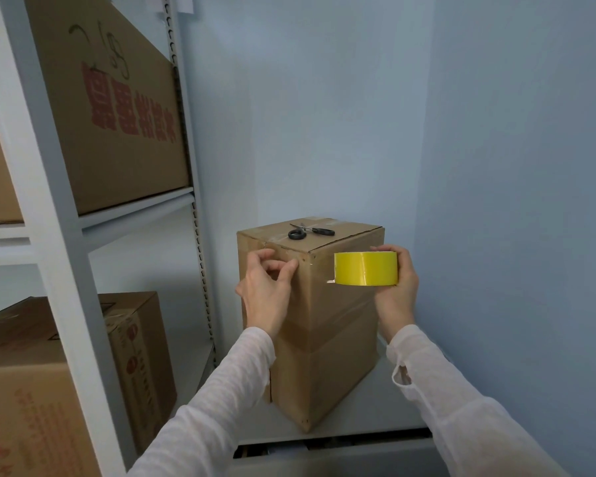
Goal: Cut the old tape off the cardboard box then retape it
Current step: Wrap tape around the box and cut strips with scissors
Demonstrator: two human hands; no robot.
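Pale blue walls enclose a corner in the head view, where a light grey surface (375,407) carries the cardboard box (324,339). The box is stood upright with one vertical edge turned toward the camera, and glossy bands of tape are seen across its middle and top. Black-handled scissors (311,232) are laid flat on the lid. The left hand (267,290) is set against the upper left face of the box, its fingers curled and thumb and forefinger brought together at the near top corner; whether anything is pinched there cannot be told. The right hand (398,287) is wrapped round a roll of yellow tape (365,269), held just in front of the upper right face, a short free tab showing at the roll's lower left. To the left, a metal shelving rack (66,235) is loaded with printed cartons (111,108).
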